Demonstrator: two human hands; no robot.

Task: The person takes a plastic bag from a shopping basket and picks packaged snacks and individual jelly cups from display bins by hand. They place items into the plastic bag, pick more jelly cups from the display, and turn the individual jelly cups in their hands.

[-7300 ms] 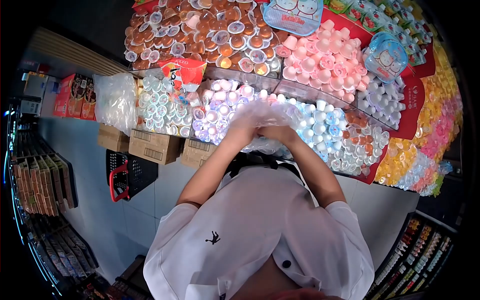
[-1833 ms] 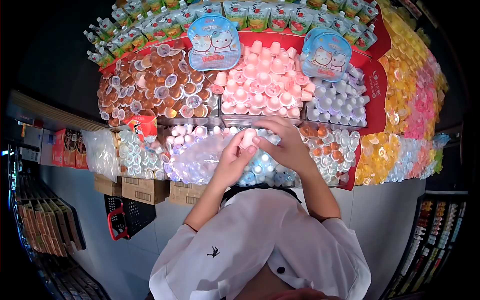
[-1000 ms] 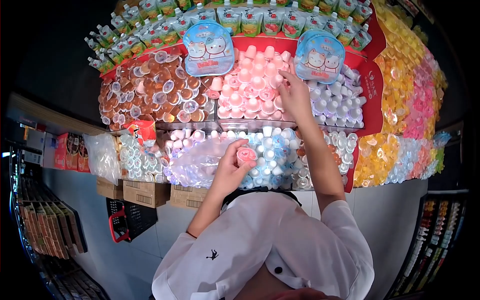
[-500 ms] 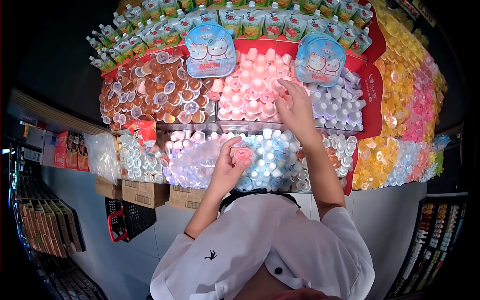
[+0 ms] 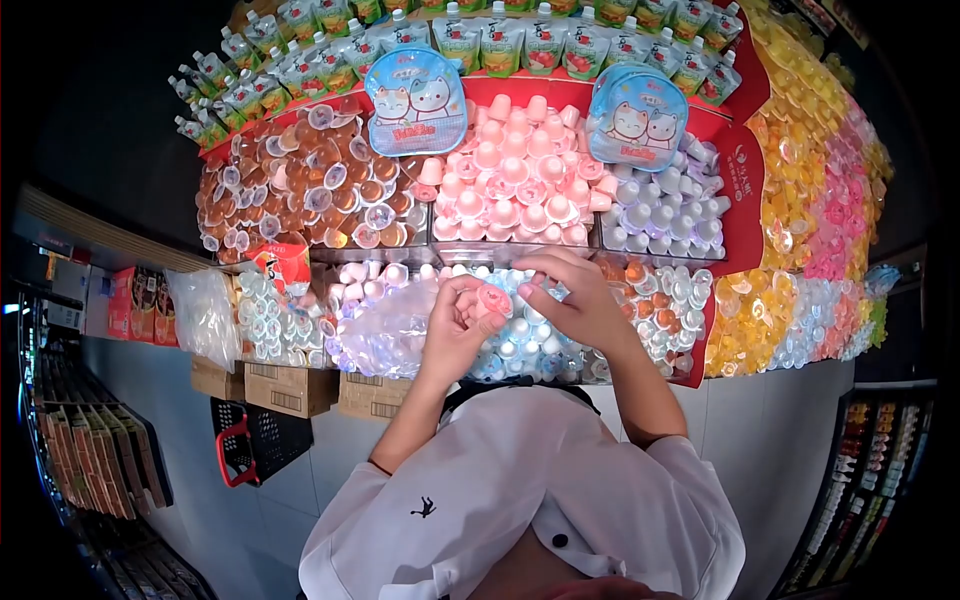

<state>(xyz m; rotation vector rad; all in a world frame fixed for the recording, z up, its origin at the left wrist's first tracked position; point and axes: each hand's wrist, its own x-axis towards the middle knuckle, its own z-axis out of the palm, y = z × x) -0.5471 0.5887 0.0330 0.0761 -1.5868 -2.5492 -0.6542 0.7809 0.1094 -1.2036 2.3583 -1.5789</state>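
A small pink plastic cup with a round, printed lid (image 5: 493,301) was held in the left hand (image 5: 453,330), pinched between the thumb and the curled fingers. The lid was turned up toward the face of the viewer, so the cup's axis appeared to run roughly along the line of sight; its body was mostly hidden by the lid and fingers.

The right hand (image 5: 580,305) was placed just beside the cup, on its right, with the thumb nearest to the lid's edge. Its thumb and forefinger were parted in a loose curve, and nothing could be seen gripped between them. The cup was thus set between the two hands, held by the left and bordered closely by the right.

Both hands were held above white-and-blue plastic cups (image 5: 508,349). A clear, crumpled plastic bag (image 5: 385,328) was laid over the lilac cups to the left of the left hand. Beyond the hands, a heap of pale pink plastic cups (image 5: 513,170) was piled in a clear-walled bin, flanked by two light-blue pouches printed with cartoon cats (image 5: 416,104).
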